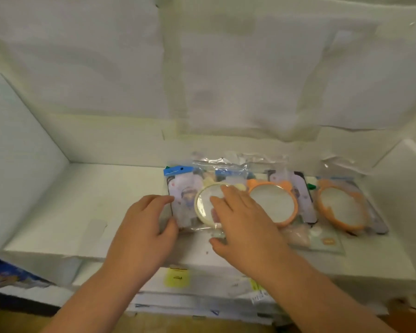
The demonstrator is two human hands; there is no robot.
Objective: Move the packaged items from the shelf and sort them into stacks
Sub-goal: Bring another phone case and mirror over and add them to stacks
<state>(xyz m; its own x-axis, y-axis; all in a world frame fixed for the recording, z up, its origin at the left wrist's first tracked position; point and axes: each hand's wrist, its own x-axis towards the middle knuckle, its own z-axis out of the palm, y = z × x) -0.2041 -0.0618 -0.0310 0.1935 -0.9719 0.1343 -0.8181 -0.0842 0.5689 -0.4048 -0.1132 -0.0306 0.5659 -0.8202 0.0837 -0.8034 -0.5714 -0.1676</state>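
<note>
Three clear-bagged round mirrors lie in a row on a white shelf (87,212). The left package (190,198) has a cream frame and a blue header card. Next to it on the right lies an orange-framed package (274,203), and a second orange-framed package (341,207) rests at the far right. My left hand (144,227) grips the left edge of the cream package, thumb at its lower corner. My right hand (243,222) lies on top of the cream mirror, fingers spread and slightly bent, thumb at the bag's front edge.
The shelf is walled by white foam boards at the back (202,80), left (17,152) and right (408,188). A flat pale packet (322,241) peeks out under the orange mirror. Below the shelf lip sit white boxes with a yellow label (177,277). A blue carton (10,275) is at the lower left.
</note>
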